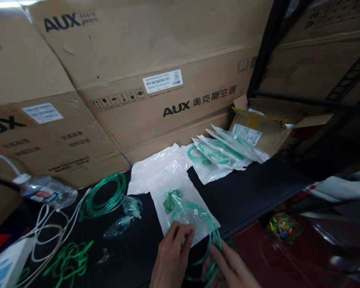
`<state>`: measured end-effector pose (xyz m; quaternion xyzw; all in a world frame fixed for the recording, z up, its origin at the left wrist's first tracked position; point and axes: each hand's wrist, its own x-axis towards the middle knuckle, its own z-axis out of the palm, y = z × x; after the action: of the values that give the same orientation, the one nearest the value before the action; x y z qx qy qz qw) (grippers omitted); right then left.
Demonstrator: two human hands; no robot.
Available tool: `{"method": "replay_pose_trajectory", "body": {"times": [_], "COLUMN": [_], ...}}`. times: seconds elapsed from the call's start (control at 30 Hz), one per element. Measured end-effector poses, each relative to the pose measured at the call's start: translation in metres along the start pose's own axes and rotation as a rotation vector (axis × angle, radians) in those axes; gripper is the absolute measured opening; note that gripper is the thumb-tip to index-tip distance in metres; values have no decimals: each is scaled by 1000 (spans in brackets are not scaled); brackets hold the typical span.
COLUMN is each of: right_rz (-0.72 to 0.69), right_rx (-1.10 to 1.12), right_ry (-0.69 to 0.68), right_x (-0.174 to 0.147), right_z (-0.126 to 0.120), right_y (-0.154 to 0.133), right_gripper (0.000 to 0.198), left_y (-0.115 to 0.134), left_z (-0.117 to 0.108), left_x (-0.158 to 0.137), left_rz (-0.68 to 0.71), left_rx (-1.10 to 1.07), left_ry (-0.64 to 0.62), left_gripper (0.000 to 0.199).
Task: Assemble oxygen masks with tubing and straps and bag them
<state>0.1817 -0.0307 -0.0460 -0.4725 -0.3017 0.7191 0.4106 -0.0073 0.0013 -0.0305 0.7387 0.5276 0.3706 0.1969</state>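
Note:
A coil of clear green tubing (213, 234) lies partly over a white plastic pouch (165, 182) at the front of the black table. My right hand (232, 266) is closed round the right side of the coil. The fingers of my left hand (173, 252) are curled at the coil's left end, where the tubing passes behind the fingertips. A small bundle of green elastic strap (172, 201) rests on the pouch, just beyond my left hand. To the left are another green tubing coil (103, 194) and a clear plastic mask (132, 206).
Several pouches with green tubing (217, 150) lean near an opened carton (259, 124). Large cardboard boxes (156, 48) stand behind. At left are a plastic bottle (48, 192), white cables (60, 230), loose green straps (70, 260) and a white box (10, 264).

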Motion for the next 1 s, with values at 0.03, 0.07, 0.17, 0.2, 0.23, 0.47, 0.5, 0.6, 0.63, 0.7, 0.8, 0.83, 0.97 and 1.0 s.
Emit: {"method": "replay_pose_trajectory", "body": {"times": [0.03, 0.07, 0.17, 0.2, 0.23, 0.47, 0.5, 0.6, 0.63, 0.7, 0.8, 0.83, 0.97, 1.0], "right_rz": [-11, -25, -84, -97, -106, 43, 118, 279, 247, 103, -53, -65, -94, -96], "right_rx": [4, 3, -11, -17, -29, 35, 67, 160, 157, 86, -112, -161, -236, -229], "right_ry": [8, 9, 4, 0, 3, 73, 46, -15, -16, 6, 56, 80, 144, 151], "right_x": [2, 5, 14, 17, 19, 25, 25, 15, 11, 1, -6, -6, 1, 3], "right_z": [1, 3, 12, 15, 16, -6, -9, -10, -8, -4, 0, 0, 2, 3], "right_y": [-5, -9, -11, -10, -8, 6, 6, 3, 1, -1, 2, 4, 10, 11], "right_gripper": [56, 59, 59, 60, 61, 65, 67, 72, 70, 62, 60, 62, 67, 69], "left_y": [1, 3, 5, 6, 7, 8, 8, 7, 7, 8, 10, 10, 11, 11], "left_z": [-1, -1, -2, -1, 0, 14, 17, 21, 21, 21, 19, 18, 18, 18], "left_x": [-1, -2, -5, -5, -6, -1, 0, 1, 1, 0, 0, 0, 2, 3], "left_rz": [19, 32, 47, 46, 41, 83, 82, 63, 59, 56, 78, 97, 157, 156], "left_rx": [-18, -34, -43, -36, -23, 292, 327, 354, 354, 352, 354, 367, 440, 448], "left_ry": [-21, -46, -121, -133, -133, 60, 83, 115, 116, 120, 112, 110, 80, 73], "left_gripper": [19, 19, 21, 22, 22, 24, 26, 31, 31, 32, 33, 33, 33, 33]}}
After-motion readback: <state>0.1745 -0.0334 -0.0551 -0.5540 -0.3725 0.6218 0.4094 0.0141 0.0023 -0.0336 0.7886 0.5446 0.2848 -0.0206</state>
